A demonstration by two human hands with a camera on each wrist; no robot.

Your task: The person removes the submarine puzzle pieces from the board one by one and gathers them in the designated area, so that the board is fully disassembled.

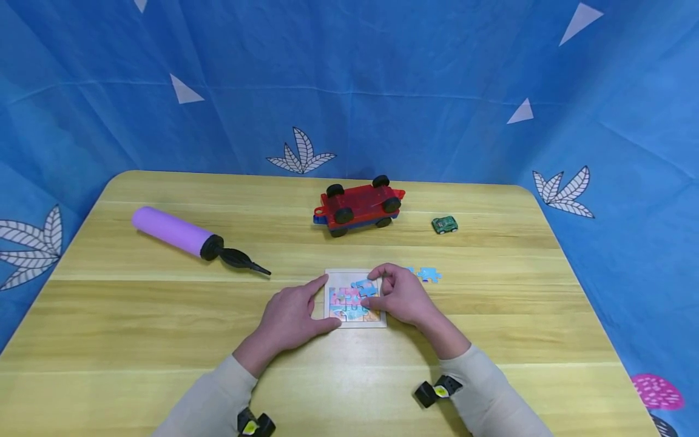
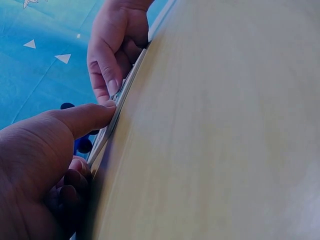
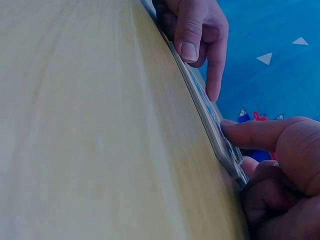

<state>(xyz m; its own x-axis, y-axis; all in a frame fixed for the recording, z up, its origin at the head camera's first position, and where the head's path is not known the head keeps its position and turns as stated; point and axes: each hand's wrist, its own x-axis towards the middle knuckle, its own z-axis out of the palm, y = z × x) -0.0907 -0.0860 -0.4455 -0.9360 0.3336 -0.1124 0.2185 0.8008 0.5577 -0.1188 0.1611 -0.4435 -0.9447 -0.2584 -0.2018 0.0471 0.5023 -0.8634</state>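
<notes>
Here, the right hand (image 1: 403, 295) pinches a knobbed blue jigsaw piece (image 1: 364, 287) between thumb and bent forefinger, the piece slightly askew over a flat, squarish puzzle board (image 1: 355, 325). Opposite that grip, the left hand (image 1: 288, 315) spreads thumb and forefinger against 2 corners of the board's pale, smooth rim. Just beside the pinching hand's knuckles lie loose blue pieces (image 1: 428, 275); well beyond the grip rests an upturned red plastic toy vehicle (image 1: 363, 203), round black wheels showing, on the streaky wood-grain table (image 1: 349, 376).
</notes>
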